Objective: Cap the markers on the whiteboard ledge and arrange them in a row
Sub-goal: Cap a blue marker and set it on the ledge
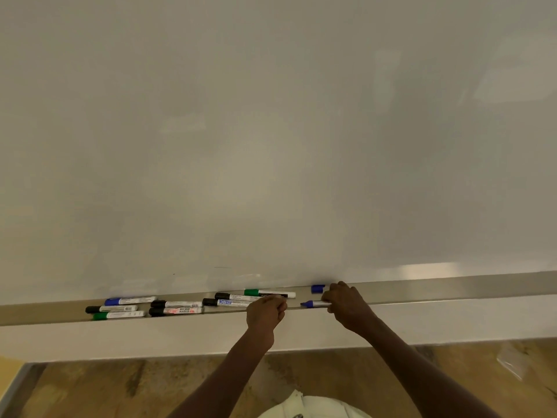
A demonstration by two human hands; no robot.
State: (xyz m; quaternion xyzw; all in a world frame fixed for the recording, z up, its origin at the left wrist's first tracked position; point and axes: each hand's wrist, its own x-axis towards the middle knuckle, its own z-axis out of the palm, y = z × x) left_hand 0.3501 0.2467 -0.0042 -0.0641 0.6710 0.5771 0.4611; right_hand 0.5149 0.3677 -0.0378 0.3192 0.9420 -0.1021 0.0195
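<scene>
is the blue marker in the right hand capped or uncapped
Uncapped. The blue marker in the right hand shows its bare tip pointing left, and a loose blue cap lies apart on the ledge behind it.

Bare forearms [422, 366]; perhaps a white garment [316, 407] below.

Legible print: "MARKER" on the black-capped marker [175, 311] with red label; other marker labels on the ledge [422, 289] are unreadable.
</scene>
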